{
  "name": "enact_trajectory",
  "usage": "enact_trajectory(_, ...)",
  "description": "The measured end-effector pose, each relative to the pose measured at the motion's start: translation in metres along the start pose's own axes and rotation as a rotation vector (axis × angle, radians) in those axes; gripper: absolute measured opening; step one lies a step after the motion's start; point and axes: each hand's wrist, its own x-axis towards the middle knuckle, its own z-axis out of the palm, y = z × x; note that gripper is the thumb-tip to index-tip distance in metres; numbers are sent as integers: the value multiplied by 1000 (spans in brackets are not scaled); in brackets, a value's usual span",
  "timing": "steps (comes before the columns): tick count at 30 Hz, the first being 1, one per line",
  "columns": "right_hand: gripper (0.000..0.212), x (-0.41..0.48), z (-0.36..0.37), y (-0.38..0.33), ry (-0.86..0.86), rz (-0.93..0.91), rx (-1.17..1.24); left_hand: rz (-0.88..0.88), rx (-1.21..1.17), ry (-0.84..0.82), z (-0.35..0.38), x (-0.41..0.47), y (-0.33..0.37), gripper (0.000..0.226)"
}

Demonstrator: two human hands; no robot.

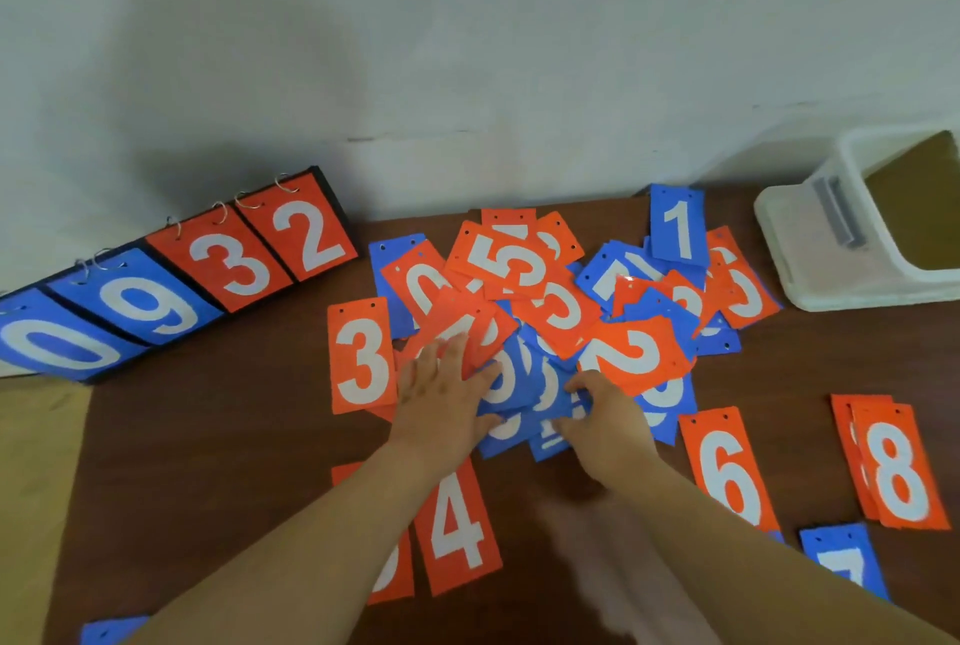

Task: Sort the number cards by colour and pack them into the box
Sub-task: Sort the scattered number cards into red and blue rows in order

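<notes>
Left hand (441, 400) lies flat on the card pile (561, 311); right hand (602, 415) pinches a blue card (550, 387); white box (789, 239) stands open, apart.

The number cards (558, 317) are made of thin, smooth plastic, and a small shine is seen on one. The table (223, 441) is made of smooth, dark brown wood. At two o'clock, the box (795, 239) is made of dull white plastic. At ten o'clock, shiny metal rings (285, 183) are seen.
</notes>
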Motion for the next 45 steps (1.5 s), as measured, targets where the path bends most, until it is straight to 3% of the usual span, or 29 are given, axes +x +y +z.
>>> enact_trajectory(5, 30, 13, -25, 0, -29, -34, 16, 53, -25, 70, 4, 0, -1, 45)
enact_trajectory(16, 15, 10, -74, 7, 62, 23, 144, -68, -10, -18, 12, -16, 26, 69)
enact_trajectory(25, 16, -15, -128, 34, 383, -17, 266, 6, 26, -74, 19, -17, 80, 76)
enact_trajectory(31, 16, -23, -135, 59, 383, 0, 326, 109, 62, -171, 26, -19, 112, 74)
enact_trajectory(34, 14, -25, -135, 68, 378, 0, 344, 164, 23, -120, 23, -18, 124, 72)
enact_trajectory(39, 15, -28, -137, 80, 343, 0, 362, -206, -219, 50, 13, 0, 130, 83)
enact_trajectory(45, 20, -32, -143, 87, 268, -20, 351, -284, -205, 77, 7, 19, 133, 93)
